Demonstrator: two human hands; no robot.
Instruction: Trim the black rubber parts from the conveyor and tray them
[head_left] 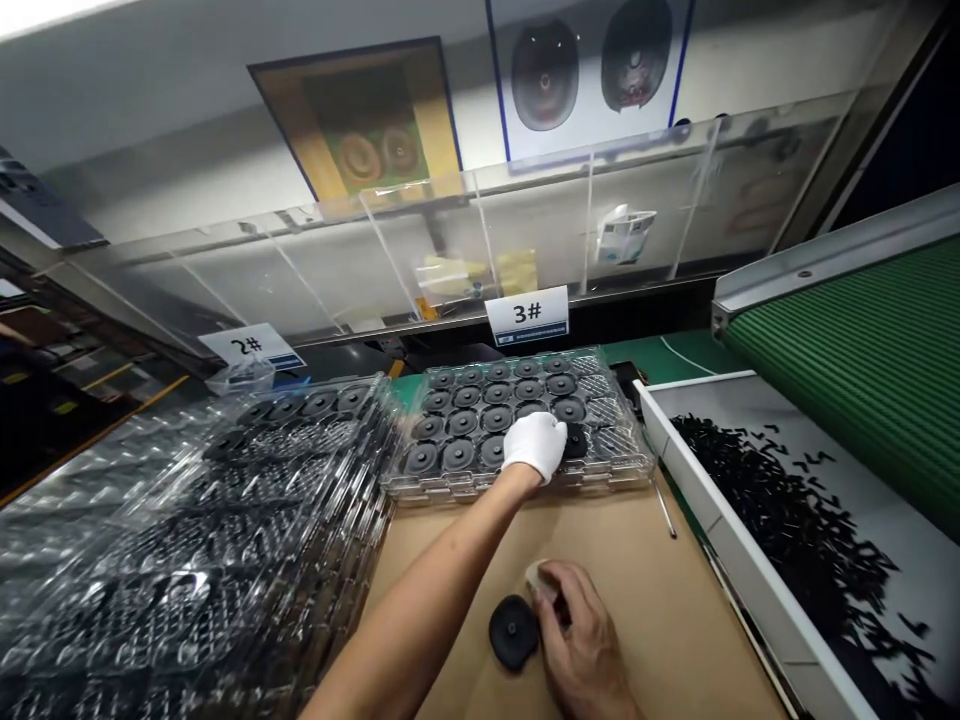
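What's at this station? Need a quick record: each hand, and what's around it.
left hand: white glove, resting on black discs in a clear plastic tray
right hand: bare, holding a small pale pad beside a black disc
under hands: cardboard sheet
left side: stack of clear trays
right side: white bin of black pieces, green conveyor belt
sign: 3# card

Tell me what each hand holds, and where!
The bare right hand pinches a small pale pad by its edge. The gloved left hand touches a black disc in a clear plastic tray; whether it holds it cannot be told.
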